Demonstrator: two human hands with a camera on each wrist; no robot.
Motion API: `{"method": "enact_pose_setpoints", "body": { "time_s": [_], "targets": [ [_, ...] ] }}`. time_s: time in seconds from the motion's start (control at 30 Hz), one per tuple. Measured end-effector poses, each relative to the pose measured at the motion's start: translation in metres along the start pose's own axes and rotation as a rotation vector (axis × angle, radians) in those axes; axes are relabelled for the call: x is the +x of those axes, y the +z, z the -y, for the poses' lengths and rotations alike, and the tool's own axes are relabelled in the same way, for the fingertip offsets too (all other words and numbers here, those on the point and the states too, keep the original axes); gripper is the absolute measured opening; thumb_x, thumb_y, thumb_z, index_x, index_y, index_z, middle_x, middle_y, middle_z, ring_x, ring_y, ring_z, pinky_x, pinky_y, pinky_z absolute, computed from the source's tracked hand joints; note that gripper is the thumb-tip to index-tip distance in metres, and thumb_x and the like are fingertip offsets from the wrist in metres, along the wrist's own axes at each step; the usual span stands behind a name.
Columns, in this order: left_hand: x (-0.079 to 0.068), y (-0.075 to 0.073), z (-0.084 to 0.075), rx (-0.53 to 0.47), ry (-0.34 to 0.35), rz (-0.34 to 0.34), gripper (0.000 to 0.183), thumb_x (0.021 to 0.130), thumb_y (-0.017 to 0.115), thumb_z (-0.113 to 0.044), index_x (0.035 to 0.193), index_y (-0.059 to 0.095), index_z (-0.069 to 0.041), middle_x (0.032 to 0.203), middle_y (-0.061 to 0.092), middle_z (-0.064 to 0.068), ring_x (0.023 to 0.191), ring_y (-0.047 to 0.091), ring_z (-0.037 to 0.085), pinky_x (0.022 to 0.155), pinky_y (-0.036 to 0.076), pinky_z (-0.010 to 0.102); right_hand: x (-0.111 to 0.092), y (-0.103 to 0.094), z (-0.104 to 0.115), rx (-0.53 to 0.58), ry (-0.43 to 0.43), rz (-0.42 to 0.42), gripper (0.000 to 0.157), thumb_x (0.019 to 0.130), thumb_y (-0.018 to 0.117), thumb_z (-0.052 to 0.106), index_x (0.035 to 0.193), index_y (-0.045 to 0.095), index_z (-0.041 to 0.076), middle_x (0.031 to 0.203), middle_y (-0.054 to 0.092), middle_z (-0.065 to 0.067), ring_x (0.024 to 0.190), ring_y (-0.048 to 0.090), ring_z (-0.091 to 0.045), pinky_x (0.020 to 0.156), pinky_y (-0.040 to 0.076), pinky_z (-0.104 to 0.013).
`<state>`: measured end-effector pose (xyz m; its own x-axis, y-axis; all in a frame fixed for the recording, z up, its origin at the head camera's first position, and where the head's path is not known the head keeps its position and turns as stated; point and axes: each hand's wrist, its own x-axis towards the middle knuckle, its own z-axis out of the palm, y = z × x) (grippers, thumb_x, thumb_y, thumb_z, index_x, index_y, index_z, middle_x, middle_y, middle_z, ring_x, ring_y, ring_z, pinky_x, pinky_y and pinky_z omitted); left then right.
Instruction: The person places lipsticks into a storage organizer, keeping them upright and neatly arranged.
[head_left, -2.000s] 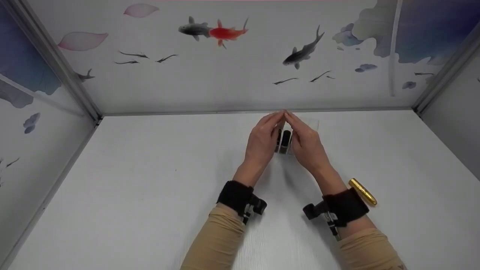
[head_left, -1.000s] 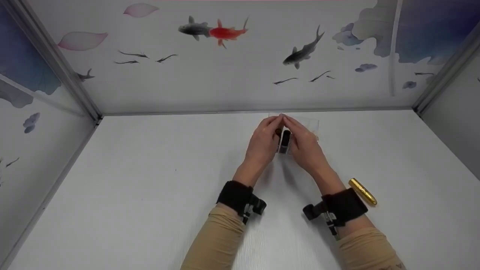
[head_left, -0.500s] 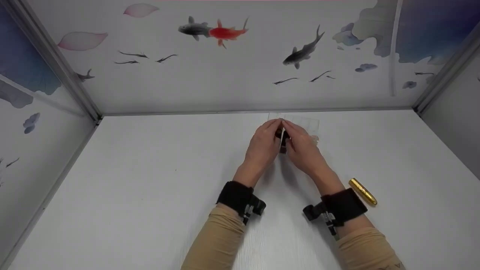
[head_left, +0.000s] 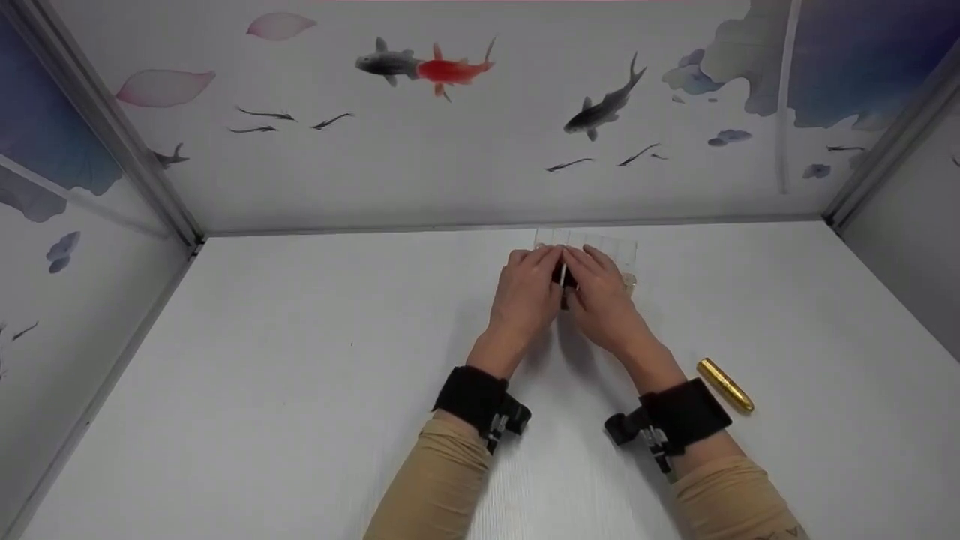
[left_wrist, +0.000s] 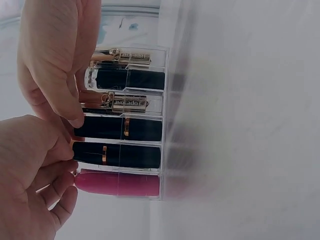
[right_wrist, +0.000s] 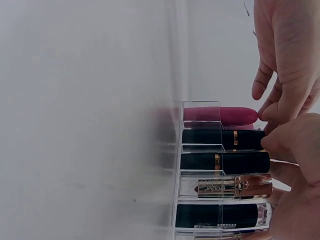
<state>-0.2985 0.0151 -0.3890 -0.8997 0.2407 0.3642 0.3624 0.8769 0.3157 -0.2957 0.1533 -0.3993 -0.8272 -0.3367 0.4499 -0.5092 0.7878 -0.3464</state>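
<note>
A clear lipstick organizer (head_left: 626, 251) stands near the back edge of the white table, holding a row of lipsticks. My left hand (head_left: 523, 294) is at its left half, fingers bent at the upper ends of the pink lipstick (left_wrist: 120, 183) and the black lipstick (left_wrist: 132, 155) beside it. From the right, my right hand (head_left: 602, 300) reaches in with its thumb over the top of a black lipstick (right_wrist: 245, 163) or its neighbour. The hands meet at the fingertips. Whether either hand pinches a lipstick or only touches it is hidden. A gold lipstick (head_left: 725, 385) lies by my right wrist.
Black straps with small cameras (head_left: 512, 414) circle both wrists. Behind the table (head_left: 285, 375) rises a panel (head_left: 480, 157) printed with fish. Gold-and-brown tubes (right_wrist: 230, 187) and a dark tube with a clear cap (left_wrist: 131, 79) occupy other slots.
Both hands have drawn slightly toward me, uncovering more of the organizer's back. Their fingertips stay together. The right thumb now covers more of the black lipstick. The gold lipstick has not moved.
</note>
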Motion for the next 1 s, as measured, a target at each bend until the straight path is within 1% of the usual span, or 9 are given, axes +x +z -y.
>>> {"method": "enact_pose_setpoints", "body": {
  "time_s": [0.1,0.17,0.33,0.5,0.63,0.73,0.83,0.9,1.0],
  "targets": [
    [-0.001,-0.001,0.000,0.029,0.012,-0.003,0.045,0.100,0.057,-0.018,0.145,0.053,-0.014,0.144,0.058,0.000,0.129,0.054,0.021,0.108,0.047,0.033,-0.001,0.000,0.001,-0.021,-0.030,-0.018,0.048,0.094,0.057,-0.001,0.140,0.049,-0.013,0.143,0.054,-0.028,0.139,0.042,-0.045,0.120,0.030,-0.054],
    [-0.002,-0.001,0.000,0.031,0.014,0.000,0.045,0.100,0.056,-0.019,0.145,0.053,-0.014,0.145,0.058,0.000,0.130,0.053,0.022,0.109,0.046,0.033,-0.002,0.001,0.002,-0.033,-0.049,-0.028,0.048,0.093,0.058,-0.001,0.138,0.049,-0.014,0.141,0.054,-0.029,0.138,0.043,-0.046,0.120,0.030,-0.055],
    [-0.004,0.000,0.000,-0.024,-0.001,0.009,0.046,0.101,0.056,-0.020,0.146,0.052,-0.013,0.145,0.056,0.002,0.133,0.051,0.022,0.112,0.044,0.035,-0.003,0.000,0.004,-0.066,-0.027,0.004,0.050,0.094,0.060,0.003,0.140,0.048,-0.013,0.143,0.053,-0.028,0.140,0.041,-0.047,0.120,0.029,-0.055],
    [-0.004,-0.001,-0.001,-0.042,-0.002,0.012,0.046,0.101,0.056,-0.020,0.146,0.052,-0.013,0.145,0.055,0.003,0.134,0.050,0.023,0.112,0.044,0.036,-0.003,-0.003,0.004,-0.084,-0.004,0.049,0.052,0.096,0.061,0.008,0.142,0.046,-0.012,0.146,0.051,-0.027,0.142,0.039,-0.046,0.121,0.028,-0.055],
    [-0.004,-0.002,-0.001,-0.071,-0.010,0.019,0.046,0.101,0.056,-0.018,0.146,0.051,-0.013,0.146,0.054,0.003,0.135,0.049,0.023,0.113,0.044,0.036,-0.004,-0.006,0.003,-0.077,0.001,0.066,0.053,0.096,0.061,0.008,0.143,0.045,-0.010,0.147,0.051,-0.026,0.142,0.039,-0.046,0.122,0.027,-0.055],
    [-0.004,-0.002,-0.002,-0.091,-0.014,0.016,0.046,0.099,0.058,-0.016,0.145,0.052,-0.012,0.146,0.053,0.003,0.134,0.049,0.023,0.112,0.045,0.036,-0.004,-0.009,0.001,-0.060,0.002,0.055,0.052,0.095,0.060,0.005,0.143,0.047,-0.010,0.145,0.052,-0.027,0.140,0.040,-0.048,0.120,0.029,-0.057],
    [-0.004,-0.003,-0.003,-0.106,-0.013,0.002,0.046,0.098,0.059,-0.014,0.143,0.054,-0.012,0.146,0.054,0.004,0.133,0.051,0.024,0.110,0.046,0.036,-0.006,-0.014,0.000,-0.039,-0.005,0.035,0.050,0.093,0.059,0.001,0.140,0.049,-0.011,0.143,0.053,-0.029,0.137,0.042,-0.049,0.118,0.031,-0.059],
    [-0.004,-0.004,-0.003,-0.119,-0.008,-0.012,0.047,0.097,0.060,-0.012,0.143,0.054,-0.011,0.146,0.053,0.004,0.133,0.051,0.024,0.110,0.046,0.035,-0.007,-0.020,-0.002,-0.022,0.002,0.038,0.050,0.093,0.059,0.000,0.140,0.049,-0.011,0.143,0.053,-0.029,0.137,0.043,-0.048,0.117,0.033,-0.059],
    [-0.004,-0.007,-0.004,-0.130,0.015,-0.043,0.047,0.096,0.060,-0.010,0.143,0.054,-0.011,0.146,0.053,0.005,0.133,0.051,0.023,0.109,0.046,0.035,-0.009,-0.033,-0.004,0.010,0.031,0.086,0.051,0.095,0.060,0.003,0.143,0.046,-0.009,0.145,0.050,-0.029,0.139,0.040,-0.048,0.118,0.032,-0.059]
  ]
}}
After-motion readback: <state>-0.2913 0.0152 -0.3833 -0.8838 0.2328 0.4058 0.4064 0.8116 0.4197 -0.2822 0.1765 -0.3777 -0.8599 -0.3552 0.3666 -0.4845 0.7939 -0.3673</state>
